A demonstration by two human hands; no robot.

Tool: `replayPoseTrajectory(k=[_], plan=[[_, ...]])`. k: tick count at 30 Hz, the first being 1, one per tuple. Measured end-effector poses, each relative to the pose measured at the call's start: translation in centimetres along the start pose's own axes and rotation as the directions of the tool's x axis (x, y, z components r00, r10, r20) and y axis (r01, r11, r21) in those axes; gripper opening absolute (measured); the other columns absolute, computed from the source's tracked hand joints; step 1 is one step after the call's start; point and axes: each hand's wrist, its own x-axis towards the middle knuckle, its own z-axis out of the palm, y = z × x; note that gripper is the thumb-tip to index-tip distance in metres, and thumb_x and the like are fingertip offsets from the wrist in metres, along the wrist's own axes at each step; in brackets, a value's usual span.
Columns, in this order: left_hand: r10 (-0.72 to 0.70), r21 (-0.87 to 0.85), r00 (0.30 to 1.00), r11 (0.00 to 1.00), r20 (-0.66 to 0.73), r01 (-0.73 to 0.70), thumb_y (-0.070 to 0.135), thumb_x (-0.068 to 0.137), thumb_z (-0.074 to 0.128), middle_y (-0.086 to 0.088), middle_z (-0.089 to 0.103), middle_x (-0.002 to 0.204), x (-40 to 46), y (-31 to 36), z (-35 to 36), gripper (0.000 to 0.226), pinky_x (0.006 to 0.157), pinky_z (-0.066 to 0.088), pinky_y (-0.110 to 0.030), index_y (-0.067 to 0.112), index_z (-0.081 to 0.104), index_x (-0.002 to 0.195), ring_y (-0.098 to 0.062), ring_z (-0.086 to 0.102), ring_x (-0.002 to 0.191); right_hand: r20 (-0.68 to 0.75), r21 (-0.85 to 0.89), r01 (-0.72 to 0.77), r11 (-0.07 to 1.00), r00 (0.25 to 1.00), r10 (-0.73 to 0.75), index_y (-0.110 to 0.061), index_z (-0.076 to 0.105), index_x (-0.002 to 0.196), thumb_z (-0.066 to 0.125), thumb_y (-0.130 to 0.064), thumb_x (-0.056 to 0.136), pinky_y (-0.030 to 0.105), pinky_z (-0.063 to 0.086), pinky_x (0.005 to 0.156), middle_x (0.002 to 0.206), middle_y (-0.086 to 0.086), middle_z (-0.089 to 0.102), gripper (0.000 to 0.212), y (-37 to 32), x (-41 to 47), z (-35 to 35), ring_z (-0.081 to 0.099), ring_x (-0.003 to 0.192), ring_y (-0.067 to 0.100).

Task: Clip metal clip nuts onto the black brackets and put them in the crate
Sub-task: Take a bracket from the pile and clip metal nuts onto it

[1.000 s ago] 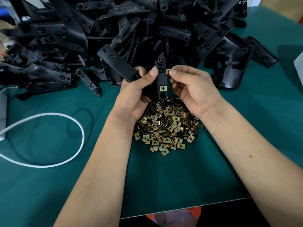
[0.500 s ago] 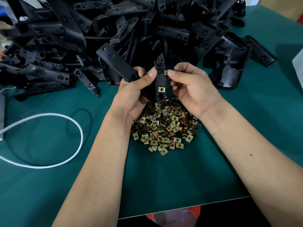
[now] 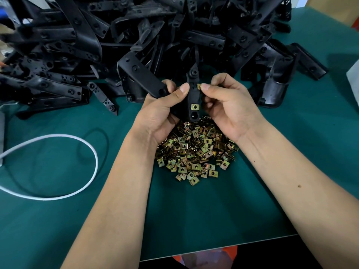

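Black plastic bracket (image 3: 193,98), long and narrow with holes along it, held upright at frame centre, above the desk. Left hand (image 3: 161,113) grips it, fingers curled round its left side, thumb laid across the front. One brass-coloured metal clip nut (image 3: 195,106) already sits on its lower part, just above a round hole. Right hand (image 3: 227,105) pinches a second small metal clip nut (image 3: 199,86) between thumb and forefinger, touching the bracket's right edge higher up.

Loose heap of brass-coloured clip nuts (image 3: 196,152) lies on the green desk (image 3: 213,220) directly below both hands, between the wrists. Large pile of black plastic brackets (image 3: 136,35) fills the upper half of the frame, left to upper right. White cable (image 3: 77,138) loops across the desk at left of the frame. Both forearms bare, reaching in from the lower edge.
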Motion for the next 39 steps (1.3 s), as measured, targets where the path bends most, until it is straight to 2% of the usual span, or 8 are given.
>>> replayPoseTrajectory(k=[4,15,22,28,30,33,35,39], plan=[[0.008,0.017,1.0,1.0,0.004,-0.008,0.002,0.092,0.067,-0.01,0.067,0.096,0.0,-0.1,0.0,0.034,0.076,0.06,-0.041,0.015,0.042,0.073,-0.024,0.07,0.094,-0.021,-0.019,0.018,1.0,1.0,-0.019,-0.016,0.054,0.076,0.064,0.009,0.09,0.019,0.039,0.056,0.069,-0.004,0.059,0.03,0.0,0.0,-0.1,0.051,0.061,0.008],[0.008,0.054,1.0,0.998,0.029,-0.01,-0.001,0.095,0.064,-0.012,0.072,0.093,-0.1,-0.2,0.3,0.035,0.077,0.059,-0.043,0.015,0.041,0.075,-0.028,0.071,0.089,0.006,-0.066,0.017,0.998,1.0,-0.017,-0.016,0.056,0.077,0.065,0.008,0.089,0.021,0.038,0.06,0.075,0.0,0.056,0.028,0.3,0.0,-0.1,0.049,0.062,0.008],[0.037,0.115,0.999,0.993,0.01,-0.038,-0.001,0.095,0.065,-0.005,0.072,0.081,0.0,-0.4,0.3,0.036,0.07,0.06,-0.038,0.016,0.04,0.075,-0.02,0.073,0.078,-0.012,-0.144,0.01,0.99,1.0,-0.012,-0.014,0.063,0.085,0.065,0.008,0.09,0.019,0.04,0.06,0.071,-0.002,0.06,0.023,0.2,0.2,-0.5,0.05,0.059,0.006],[0.006,0.026,1.0,1.0,0.026,-0.007,0.003,0.095,0.064,-0.011,0.065,0.101,0.1,-0.2,0.0,0.032,0.072,0.06,-0.039,0.017,0.043,0.076,-0.021,0.071,0.092,-0.026,-0.236,0.131,0.963,0.99,-0.141,-0.005,0.068,0.107,0.062,-0.004,0.1,0.021,0.048,0.063,0.083,0.003,0.069,0.009,-0.1,0.2,-0.1,0.06,0.069,0.01],[0.022,-0.007,1.0,1.0,0.021,-0.022,0.002,0.097,0.063,-0.008,0.07,0.096,0.0,-0.1,0.0,0.032,0.069,0.062,-0.037,0.018,0.044,0.076,-0.019,0.073,0.091,-0.037,-0.309,0.127,0.943,0.989,-0.145,-0.004,0.069,0.109,0.054,-0.015,0.106,0.023,0.05,0.065,0.086,0.007,0.072,0.019,-0.3,0.3,-0.4,0.064,0.075,0.015],[0.037,-0.06,0.999,0.998,0.001,-0.037,-0.002,0.097,0.061,-0.013,0.067,0.106,0.0,-0.1,0.2,0.031,0.079,0.063,-0.04,0.018,0.047,0.077,-0.02,0.073,0.096,-0.071,-0.466,0.123,0.876,0.982,-0.176,-0.006,0.072,0.104,0.047,-0.024,0.11,0.028,0.052,0.066,0.082,0.006,0.073,0.032,-0.2,0.3,-0.8,0.065,0.075,0.019],[0.045,-0.068,0.999,0.997,-0.01,-0.046,-0.006,0.096,0.06,-0.013,0.066,0.106,0.1,-0.3,0.4,0.031,0.083,0.062,-0.04,0.018,0.049,0.079,-0.021,0.072,0.099,-0.062,-0.521,0.139,0.842,0.978,-0.2,-0.01,0.075,0.098,0.048,-0.027,0.11,0.038,0.058,0.069,0.081,0.008,0.073,0.033,0.1,0.1,-0.7,0.068,0.074,0.024],[0.077,-0.035,0.994,0.996,-0.071,-0.08,-0.013,0.094,0.057,-0.002,0.07,0.09,0.2,-0.9,1.1,0.035,0.076,0.06,-0.036,0.017,0.048,0.079,-0.019,0.074,0.094,-0.055,-0.682,0.194,0.705,0.948,-0.313,-0.015,0.078,0.092,0.051,-0.028,0.107,0.057,0.059,0.083,0.091,0.017,0.076,0.034,0.4,0.2,-0.4,0.07,0.092,0.04]])
